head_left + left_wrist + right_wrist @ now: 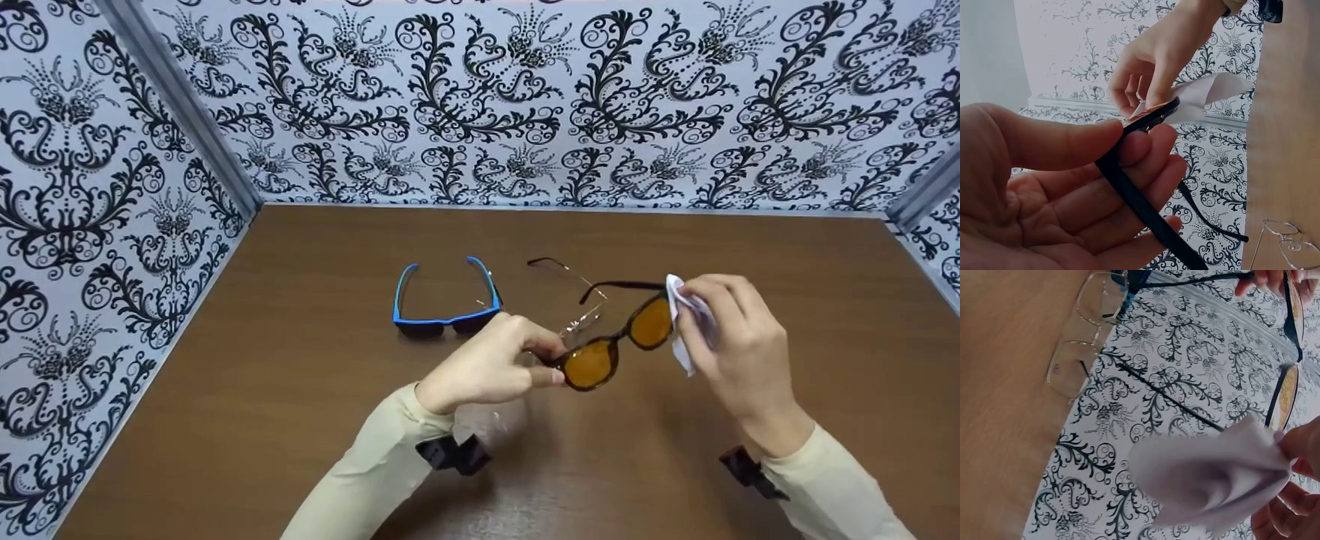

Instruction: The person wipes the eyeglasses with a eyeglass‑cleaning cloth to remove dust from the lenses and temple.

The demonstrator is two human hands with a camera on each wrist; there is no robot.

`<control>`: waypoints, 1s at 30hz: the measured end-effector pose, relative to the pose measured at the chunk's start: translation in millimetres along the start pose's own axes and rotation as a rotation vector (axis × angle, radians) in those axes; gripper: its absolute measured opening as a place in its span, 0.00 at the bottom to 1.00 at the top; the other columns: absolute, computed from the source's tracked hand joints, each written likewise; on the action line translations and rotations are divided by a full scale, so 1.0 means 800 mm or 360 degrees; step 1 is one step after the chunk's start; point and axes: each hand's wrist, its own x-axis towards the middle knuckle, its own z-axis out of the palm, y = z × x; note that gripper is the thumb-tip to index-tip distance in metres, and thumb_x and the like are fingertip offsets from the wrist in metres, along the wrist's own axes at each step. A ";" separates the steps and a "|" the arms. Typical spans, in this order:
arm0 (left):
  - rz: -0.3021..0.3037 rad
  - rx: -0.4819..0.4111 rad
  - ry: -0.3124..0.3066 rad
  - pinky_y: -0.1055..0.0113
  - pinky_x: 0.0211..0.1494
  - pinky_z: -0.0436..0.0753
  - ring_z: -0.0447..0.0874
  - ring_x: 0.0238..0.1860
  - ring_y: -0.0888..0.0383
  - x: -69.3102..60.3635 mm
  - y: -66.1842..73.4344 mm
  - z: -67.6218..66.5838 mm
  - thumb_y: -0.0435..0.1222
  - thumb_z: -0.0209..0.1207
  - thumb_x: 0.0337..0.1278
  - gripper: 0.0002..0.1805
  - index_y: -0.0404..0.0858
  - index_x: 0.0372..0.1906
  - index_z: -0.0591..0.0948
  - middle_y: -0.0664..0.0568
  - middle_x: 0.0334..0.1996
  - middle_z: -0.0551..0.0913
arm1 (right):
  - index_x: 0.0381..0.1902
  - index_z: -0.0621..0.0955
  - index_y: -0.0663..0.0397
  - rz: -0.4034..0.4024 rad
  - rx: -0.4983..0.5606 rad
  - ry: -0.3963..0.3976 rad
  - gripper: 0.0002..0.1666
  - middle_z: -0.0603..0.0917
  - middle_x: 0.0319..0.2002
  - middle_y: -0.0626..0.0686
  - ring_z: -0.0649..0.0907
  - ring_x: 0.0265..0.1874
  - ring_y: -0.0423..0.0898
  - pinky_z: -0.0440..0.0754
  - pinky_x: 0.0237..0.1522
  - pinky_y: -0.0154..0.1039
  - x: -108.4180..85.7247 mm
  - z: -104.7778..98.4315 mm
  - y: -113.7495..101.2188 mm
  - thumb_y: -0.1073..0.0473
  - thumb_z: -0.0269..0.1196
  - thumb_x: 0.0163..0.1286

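Dark-framed glasses with amber lenses (589, 365) are held up above the table, tilted, their temples unfolded. My left hand (495, 364) pinches one outer end of the frame between thumb and fingers; the left wrist view shows the dark temple (1140, 205) running across those fingers. At the other end, my right hand (739, 337) grips a whitish cloth (1213, 478) folded against the edge of the frame by the lens. The cloth hides that corner, so whether it touches the glass there I cannot tell.
Blue-framed sunglasses (424, 328) with dark lenses lie on the brown table (300, 375), partly behind my left hand. Thin wire-rimmed clear glasses (1072, 371) lie beside them, behind the held pair. Patterned black-and-white panels (487, 97) border the back and sides.
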 end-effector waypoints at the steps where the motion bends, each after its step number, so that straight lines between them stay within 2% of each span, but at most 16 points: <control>1: 0.0005 0.0001 -0.0007 0.74 0.25 0.63 0.66 0.21 0.65 0.000 0.000 0.001 0.27 0.62 0.52 0.04 0.37 0.26 0.83 0.61 0.20 0.76 | 0.38 0.80 0.66 -0.0001 -0.0011 -0.0001 0.11 0.80 0.38 0.61 0.81 0.37 0.56 0.70 0.53 0.23 0.001 0.001 -0.002 0.70 0.64 0.55; 3: 0.0000 0.0002 -0.0007 0.74 0.25 0.63 0.65 0.21 0.66 0.000 0.000 0.002 0.27 0.63 0.52 0.04 0.37 0.26 0.83 0.61 0.20 0.77 | 0.38 0.80 0.66 -0.0036 0.0013 -0.0033 0.13 0.80 0.38 0.62 0.81 0.37 0.57 0.70 0.54 0.23 0.003 0.002 -0.007 0.72 0.64 0.53; 5: -0.0019 -0.0008 0.0008 0.74 0.24 0.63 0.65 0.21 0.66 0.001 0.000 0.004 0.27 0.63 0.52 0.04 0.36 0.26 0.83 0.60 0.20 0.77 | 0.38 0.80 0.66 -0.0126 0.0069 -0.0123 0.14 0.80 0.38 0.62 0.81 0.36 0.57 0.73 0.53 0.25 0.003 0.003 -0.013 0.72 0.64 0.51; 8: -0.0064 -0.0021 0.0038 0.74 0.25 0.64 0.67 0.22 0.67 0.000 0.000 0.004 0.27 0.62 0.52 0.04 0.37 0.27 0.84 0.62 0.21 0.78 | 0.38 0.80 0.63 -0.0306 0.0132 -0.0293 0.08 0.80 0.38 0.60 0.82 0.35 0.55 0.80 0.45 0.32 0.003 0.002 -0.021 0.66 0.62 0.60; 10: -0.0079 -0.0034 0.0045 0.75 0.26 0.65 0.68 0.22 0.67 0.000 -0.002 0.003 0.27 0.61 0.52 0.05 0.38 0.26 0.84 0.62 0.21 0.78 | 0.38 0.81 0.60 -0.0366 0.0154 -0.0429 0.09 0.80 0.39 0.57 0.82 0.35 0.52 0.83 0.40 0.39 0.003 -0.002 -0.023 0.59 0.59 0.67; 12: -0.0071 -0.0020 0.0041 0.74 0.26 0.64 0.67 0.22 0.67 -0.001 -0.003 0.002 0.27 0.61 0.52 0.05 0.38 0.26 0.83 0.63 0.20 0.77 | 0.38 0.81 0.57 -0.0377 0.0105 -0.0516 0.08 0.80 0.38 0.54 0.81 0.33 0.50 0.83 0.36 0.45 0.003 -0.007 -0.021 0.57 0.61 0.67; 15: -0.0055 0.0011 0.0010 0.74 0.24 0.63 0.65 0.20 0.67 -0.003 -0.004 0.001 0.27 0.62 0.53 0.06 0.39 0.24 0.82 0.63 0.18 0.74 | 0.36 0.81 0.55 -0.0248 -0.0014 -0.0609 0.11 0.81 0.36 0.52 0.81 0.33 0.49 0.83 0.34 0.46 0.006 -0.015 -0.015 0.65 0.70 0.56; 17: -0.0041 0.0039 -0.0011 0.74 0.24 0.62 0.64 0.20 0.68 -0.003 -0.004 0.001 0.27 0.62 0.53 0.06 0.39 0.24 0.82 0.63 0.18 0.73 | 0.35 0.81 0.56 -0.0151 -0.0117 -0.0611 0.15 0.81 0.35 0.53 0.81 0.32 0.49 0.83 0.32 0.47 0.009 -0.018 -0.012 0.70 0.72 0.49; 20: -0.0037 0.0059 -0.0044 0.75 0.24 0.62 0.64 0.19 0.68 -0.003 -0.005 0.002 0.28 0.63 0.52 0.06 0.38 0.24 0.82 0.63 0.17 0.73 | 0.35 0.81 0.57 -0.0009 -0.0193 -0.0561 0.14 0.81 0.34 0.54 0.81 0.32 0.51 0.82 0.30 0.49 0.014 -0.018 -0.010 0.72 0.71 0.50; 22: -0.0038 0.0071 -0.0055 0.75 0.24 0.62 0.64 0.19 0.68 -0.002 -0.005 0.004 0.28 0.63 0.52 0.06 0.38 0.23 0.82 0.63 0.17 0.73 | 0.36 0.81 0.59 0.0025 -0.0186 -0.0512 0.13 0.81 0.34 0.55 0.80 0.32 0.52 0.82 0.30 0.50 0.017 -0.016 -0.011 0.72 0.70 0.52; 24: -0.0045 0.0082 -0.0049 0.75 0.24 0.62 0.64 0.19 0.68 -0.001 -0.005 0.006 0.28 0.63 0.52 0.06 0.38 0.23 0.82 0.63 0.17 0.73 | 0.36 0.81 0.60 0.0001 -0.0148 -0.0480 0.14 0.81 0.34 0.56 0.80 0.32 0.52 0.82 0.30 0.49 0.018 -0.012 -0.015 0.73 0.70 0.51; 27: -0.0054 0.0084 -0.0007 0.75 0.24 0.63 0.65 0.20 0.68 -0.001 -0.006 0.008 0.28 0.63 0.51 0.05 0.38 0.24 0.83 0.63 0.18 0.74 | 0.36 0.81 0.61 -0.0123 -0.0040 -0.0481 0.15 0.80 0.35 0.56 0.81 0.33 0.51 0.84 0.33 0.45 0.014 -0.004 -0.023 0.73 0.71 0.49; 30: -0.0052 0.0080 0.0046 0.75 0.26 0.64 0.66 0.21 0.68 -0.002 -0.006 0.009 0.28 0.63 0.51 0.05 0.38 0.25 0.84 0.64 0.19 0.76 | 0.37 0.80 0.59 -0.0223 0.0074 -0.0502 0.09 0.80 0.36 0.54 0.81 0.33 0.49 0.84 0.33 0.43 0.006 0.001 -0.029 0.62 0.68 0.61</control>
